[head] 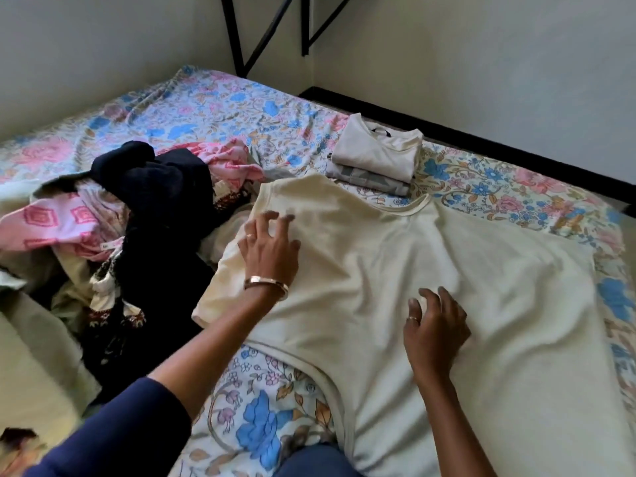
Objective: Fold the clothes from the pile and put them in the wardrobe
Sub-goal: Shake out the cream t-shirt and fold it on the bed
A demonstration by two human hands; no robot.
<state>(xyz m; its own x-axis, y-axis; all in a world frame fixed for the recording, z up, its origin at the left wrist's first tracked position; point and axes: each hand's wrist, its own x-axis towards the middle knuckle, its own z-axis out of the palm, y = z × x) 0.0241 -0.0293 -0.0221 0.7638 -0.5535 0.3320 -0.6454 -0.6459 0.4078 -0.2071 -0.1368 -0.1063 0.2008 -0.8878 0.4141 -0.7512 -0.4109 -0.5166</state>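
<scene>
Two hands, left and right, fingers loosely spread, rest on one cream shirt on a floral bed; two folded garments, one pile, white walls.

the left hand reaches forward on an outstretched arm, fingers spread and bent, fingertips down. the right hand sits nearer the body, to its right, fingers loosely curled, holding nothing.

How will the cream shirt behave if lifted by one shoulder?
Likely floppy: the cream shirt lies limp and wrinkled on the floral bedsheet, so it would drape and lose its spread shape. Probably light, being thin knit. Pushing would likely bunch it, as creases already show around the left hand.
</scene>
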